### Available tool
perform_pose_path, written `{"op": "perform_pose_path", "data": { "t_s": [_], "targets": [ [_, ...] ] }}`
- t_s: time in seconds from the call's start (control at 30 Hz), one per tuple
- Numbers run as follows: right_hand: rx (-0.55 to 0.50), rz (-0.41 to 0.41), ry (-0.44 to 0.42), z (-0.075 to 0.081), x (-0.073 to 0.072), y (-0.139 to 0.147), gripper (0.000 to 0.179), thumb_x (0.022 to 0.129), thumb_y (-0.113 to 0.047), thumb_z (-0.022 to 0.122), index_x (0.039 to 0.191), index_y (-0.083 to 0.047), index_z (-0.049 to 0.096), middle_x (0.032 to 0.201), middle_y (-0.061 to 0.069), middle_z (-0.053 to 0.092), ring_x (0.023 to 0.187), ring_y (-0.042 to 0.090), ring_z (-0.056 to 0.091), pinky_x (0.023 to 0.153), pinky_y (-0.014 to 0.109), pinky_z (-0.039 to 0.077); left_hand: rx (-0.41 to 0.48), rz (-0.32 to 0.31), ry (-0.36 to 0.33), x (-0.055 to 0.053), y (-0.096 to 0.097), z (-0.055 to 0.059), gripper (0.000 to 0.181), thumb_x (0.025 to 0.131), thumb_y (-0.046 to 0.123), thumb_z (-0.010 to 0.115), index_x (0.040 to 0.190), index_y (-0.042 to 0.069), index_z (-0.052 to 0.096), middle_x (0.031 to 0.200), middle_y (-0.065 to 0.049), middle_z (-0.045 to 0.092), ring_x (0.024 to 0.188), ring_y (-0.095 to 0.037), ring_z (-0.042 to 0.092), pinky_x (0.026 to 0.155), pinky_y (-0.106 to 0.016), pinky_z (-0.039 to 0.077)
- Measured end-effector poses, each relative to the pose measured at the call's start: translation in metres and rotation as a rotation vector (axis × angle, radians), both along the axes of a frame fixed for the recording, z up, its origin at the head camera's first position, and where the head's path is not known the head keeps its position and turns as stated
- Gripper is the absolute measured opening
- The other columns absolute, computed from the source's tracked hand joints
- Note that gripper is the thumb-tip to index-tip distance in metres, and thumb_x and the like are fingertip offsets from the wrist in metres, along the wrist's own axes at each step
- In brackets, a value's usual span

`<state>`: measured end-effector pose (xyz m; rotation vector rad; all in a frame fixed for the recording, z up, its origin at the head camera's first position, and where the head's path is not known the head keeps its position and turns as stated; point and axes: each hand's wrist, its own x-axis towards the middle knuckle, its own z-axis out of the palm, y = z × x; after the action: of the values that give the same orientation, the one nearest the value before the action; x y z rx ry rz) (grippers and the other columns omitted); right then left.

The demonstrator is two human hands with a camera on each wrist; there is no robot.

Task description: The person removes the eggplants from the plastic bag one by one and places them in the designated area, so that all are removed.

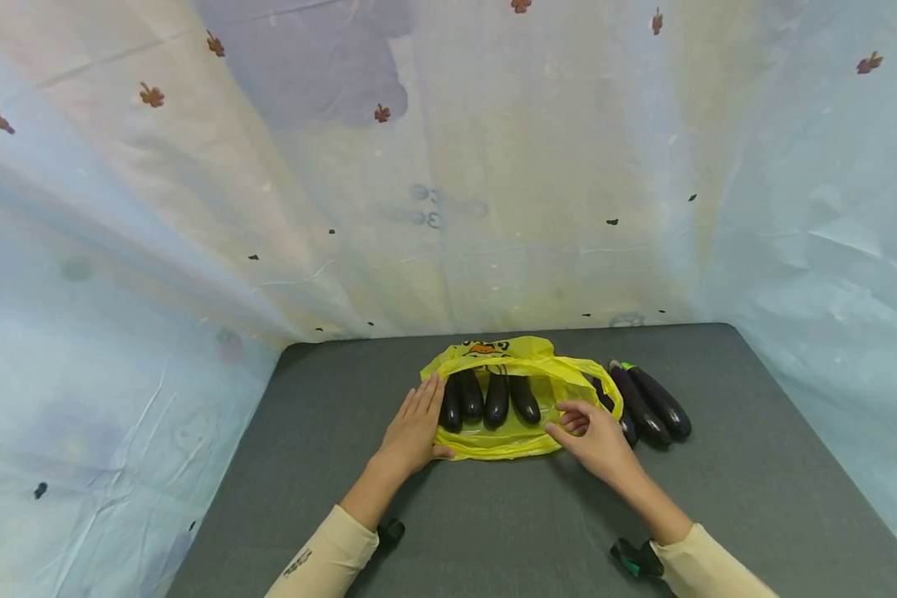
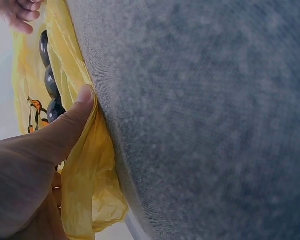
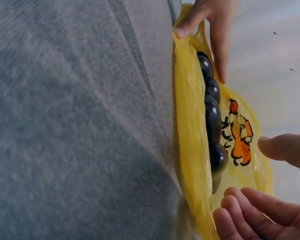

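Grey fabric tabletop (image 1: 493,523); yellow plastic bag (image 1: 497,448), head view's lower centre. Left hand (image 1: 411,428) spread against it; right hand (image 1: 594,442) loosely bent, empty. Four long purple-black eggplants (image 1: 497,403) inside, near-vertical, blunt ends down; outer eggplants (image 1: 661,404), right, head view only.

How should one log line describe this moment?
left hand: touches bag at left; right hand: holds nothing, at bag mouth; eggplants: four show inside, others outside right

From farther back, the head view looks forward and down on the grey fabric-textured table (image 1: 493,531); 2 close wrist views, rolled sideways, face and share the crinkled yellow plastic bag (image 3: 192,105).
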<state>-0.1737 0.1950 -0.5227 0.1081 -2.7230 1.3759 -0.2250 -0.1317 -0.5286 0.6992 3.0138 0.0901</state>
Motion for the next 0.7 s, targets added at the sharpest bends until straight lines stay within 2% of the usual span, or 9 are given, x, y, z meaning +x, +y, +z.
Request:
{"op": "perform_pose_path", "data": {
  "t_s": [0.2, 0.43, 0.7],
  "targets": [
    [-0.007, 0.005, -0.025, -0.009, -0.008, -0.004, 0.046, 0.097, -0.029, 0.084, 0.129, 0.001, 0.073, 0.107, 0.007, 0.074, 0.092, 0.016, 0.069, 0.082, 0.030, 0.060, -0.005, -0.002, 0.011, 0.000, 0.001, 0.000, 0.131, 0.084, 0.059, 0.085, 0.172, 0.002, 0.007, 0.180, -0.016, 0.005, 0.166, -0.031, 0.012, 0.135, -0.048, 0.015],
    [-0.010, 0.011, -0.040, -0.012, -0.017, -0.012, 0.044, 0.096, -0.025, 0.085, 0.127, 0.003, 0.073, 0.103, 0.007, 0.074, 0.090, 0.017, 0.069, 0.079, 0.030, 0.059, -0.017, -0.004, 0.007, 0.000, 0.001, 0.000, 0.131, 0.084, 0.059, 0.085, 0.172, 0.002, 0.007, 0.180, -0.017, 0.005, 0.166, -0.032, 0.013, 0.134, -0.048, 0.016],
    [0.057, -0.006, -0.034, -0.017, -0.026, -0.020, 0.048, 0.095, -0.027, 0.085, 0.129, 0.004, 0.072, 0.103, 0.009, 0.073, 0.091, 0.021, 0.069, 0.083, 0.043, 0.061, -0.020, 0.000, 0.011, -0.001, 0.001, -0.002, 0.131, 0.084, 0.059, 0.084, 0.173, 0.003, 0.006, 0.180, -0.016, 0.004, 0.166, -0.031, 0.012, 0.135, -0.048, 0.015]
  ]
}}
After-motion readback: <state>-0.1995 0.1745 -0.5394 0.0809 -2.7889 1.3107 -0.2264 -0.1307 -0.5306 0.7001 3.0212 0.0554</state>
